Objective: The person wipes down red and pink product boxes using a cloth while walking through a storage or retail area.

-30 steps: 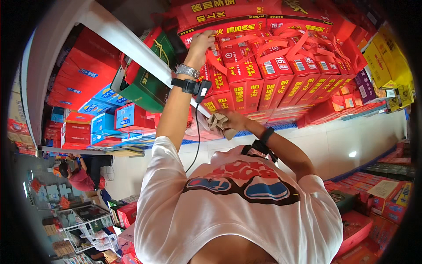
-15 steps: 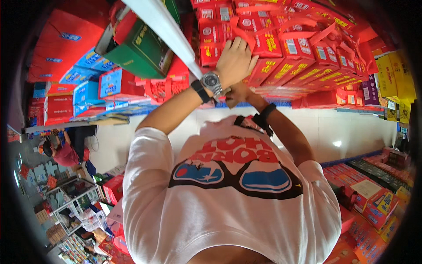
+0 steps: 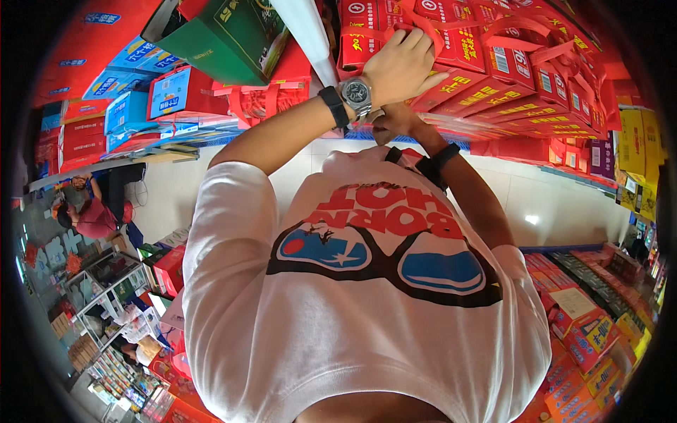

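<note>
My left hand (image 3: 402,69) lies over the near end of a red carton (image 3: 363,32) in a row of cartons, fingers stretched out and thumb apart. Its fingertips touch a red strap handle (image 3: 431,35). A metal watch and a black band circle that wrist. Just below, close to the left wrist, is my right hand (image 3: 396,121), its fingers curled in front of the stack. Whatever it may hold is hidden. A black band is on the right wrist too.
A pale post (image 3: 307,32) rises left of my left hand. Beyond it are a green box (image 3: 226,42) and blue-and-red cartons (image 3: 173,92). Yellow boxes (image 3: 638,144) stand far right, more cartons (image 3: 585,324) behind. Another person (image 3: 99,215) is at far left.
The whole view has shifted, so the cartons and both hands appear higher and farther right. Both hands stay at about the same place on the stack.
</note>
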